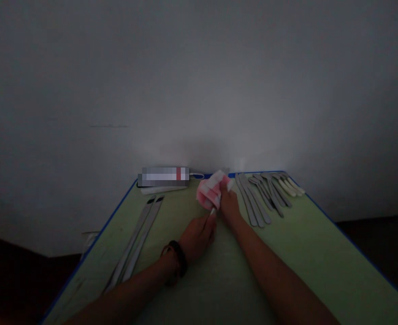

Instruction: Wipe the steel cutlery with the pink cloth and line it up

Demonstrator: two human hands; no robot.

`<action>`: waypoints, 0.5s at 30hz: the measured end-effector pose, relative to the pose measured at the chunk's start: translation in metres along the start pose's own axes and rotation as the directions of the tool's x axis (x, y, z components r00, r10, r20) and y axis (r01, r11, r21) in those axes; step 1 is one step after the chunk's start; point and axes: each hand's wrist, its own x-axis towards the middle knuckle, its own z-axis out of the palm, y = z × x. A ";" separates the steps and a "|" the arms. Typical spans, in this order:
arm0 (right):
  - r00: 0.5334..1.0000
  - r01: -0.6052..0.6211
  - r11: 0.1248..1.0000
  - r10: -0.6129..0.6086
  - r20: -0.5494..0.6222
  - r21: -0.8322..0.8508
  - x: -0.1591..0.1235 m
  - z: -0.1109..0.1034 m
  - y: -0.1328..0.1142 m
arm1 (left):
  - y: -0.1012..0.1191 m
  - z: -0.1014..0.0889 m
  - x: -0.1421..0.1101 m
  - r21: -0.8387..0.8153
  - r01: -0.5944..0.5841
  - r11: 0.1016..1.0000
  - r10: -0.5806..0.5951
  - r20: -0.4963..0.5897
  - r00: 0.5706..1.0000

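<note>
My left hand (199,234), with a dark band at the wrist, is closed around the pale handle of a piece of cutlery (213,211) near the middle of the green table (314,253). Just beyond it, my right hand (229,203) is closed on a pink and white cloth (209,192), which wraps the upper end of that same utensil. Its head is hidden inside the cloth.
A row of several knives, forks and spoons (266,196) lies at the far right of the table. Two long flat metal strips (136,241) lie along the left side. A dark box (163,178) with a white cable sits against the wall.
</note>
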 end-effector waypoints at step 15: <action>1.000 0.018 0.986 -0.015 -0.022 0.164 0.027 0.002 0.013 | -0.003 0.005 -0.005 0.344 -0.150 0.927 0.146 0.038 0.989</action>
